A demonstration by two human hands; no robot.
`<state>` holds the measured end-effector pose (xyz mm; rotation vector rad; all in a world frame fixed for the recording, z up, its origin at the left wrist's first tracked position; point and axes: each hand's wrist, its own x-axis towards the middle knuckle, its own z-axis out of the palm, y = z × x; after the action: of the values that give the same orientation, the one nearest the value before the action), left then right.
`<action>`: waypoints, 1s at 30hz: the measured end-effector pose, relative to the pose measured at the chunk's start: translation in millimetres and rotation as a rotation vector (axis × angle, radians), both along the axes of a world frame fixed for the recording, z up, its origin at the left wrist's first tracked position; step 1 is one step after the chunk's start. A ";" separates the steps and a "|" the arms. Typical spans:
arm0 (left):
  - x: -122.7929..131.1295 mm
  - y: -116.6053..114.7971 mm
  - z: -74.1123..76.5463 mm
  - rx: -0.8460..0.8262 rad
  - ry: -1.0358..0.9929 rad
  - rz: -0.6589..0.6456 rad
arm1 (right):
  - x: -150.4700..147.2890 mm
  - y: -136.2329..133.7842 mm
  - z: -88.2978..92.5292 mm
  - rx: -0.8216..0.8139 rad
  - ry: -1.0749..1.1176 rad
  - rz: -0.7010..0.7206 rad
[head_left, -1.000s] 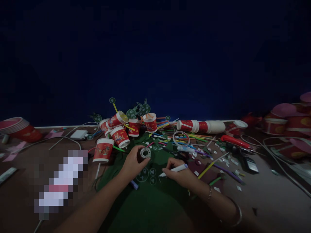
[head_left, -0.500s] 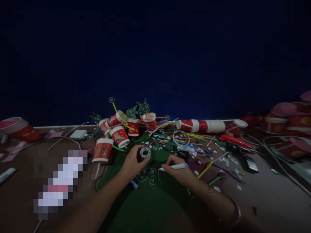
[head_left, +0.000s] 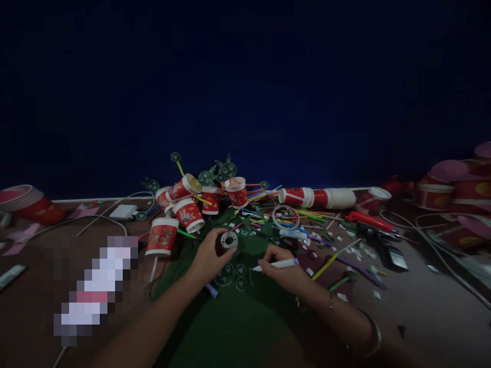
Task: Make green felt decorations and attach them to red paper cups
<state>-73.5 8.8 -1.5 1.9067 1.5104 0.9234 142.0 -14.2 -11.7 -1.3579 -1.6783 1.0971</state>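
Observation:
My left hand [head_left: 210, 255] is closed around a small grey tape roll [head_left: 229, 240] with dark marks on its rim, just above the green paper [head_left: 230, 327]. A white marker with a purple end [head_left: 284, 263] sits pinched in the fingers of my right hand [head_left: 282, 266]. Its tip points left, at or very near the paper, where a thin pale curved line [head_left: 251, 278] shows. Between both hands, drawn outlines mark the sheet: a larger round face [head_left: 224, 274] and two small circles with hearts [head_left: 240, 269]. A purple cap-like piece [head_left: 211, 291] lies under my left forearm.
Red paper cups [head_left: 161, 236] with straws and green cutouts stand behind my left hand. Loose straws, paper scraps and a cup stack [head_left: 316, 198] lie beyond my right. A red-handled tool [head_left: 374, 223] and cables [head_left: 441, 255] are at right; a blurred-out bright object [head_left: 99, 286] at left.
The marker and my right hand have shifted very slightly to the right. My left hand keeps its grip on the tape roll, almost unmoved.

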 end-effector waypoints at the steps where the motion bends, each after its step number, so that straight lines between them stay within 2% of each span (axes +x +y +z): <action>1: 0.0 0.1 -0.3 0.001 0.004 0.002 | 0.2 0.0 -0.7 0.001 0.003 0.001; 12: -1.6 2.4 -4.7 0.019 0.005 -0.009 | 1.9 -0.9 -2.0 0.014 0.015 0.033; 27: -1.5 2.3 -5.0 0.003 -0.006 -0.007 | 1.9 -5.5 3.5 -0.079 0.014 0.113; 30: -1.4 2.2 -4.8 0.007 -0.015 -0.004 | 3.7 -4.1 2.6 -0.100 0.067 0.111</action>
<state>-74.9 11.0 -6.2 1.9030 1.4961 0.9401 145.7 -18.3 -9.1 -1.2874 -1.6862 1.2917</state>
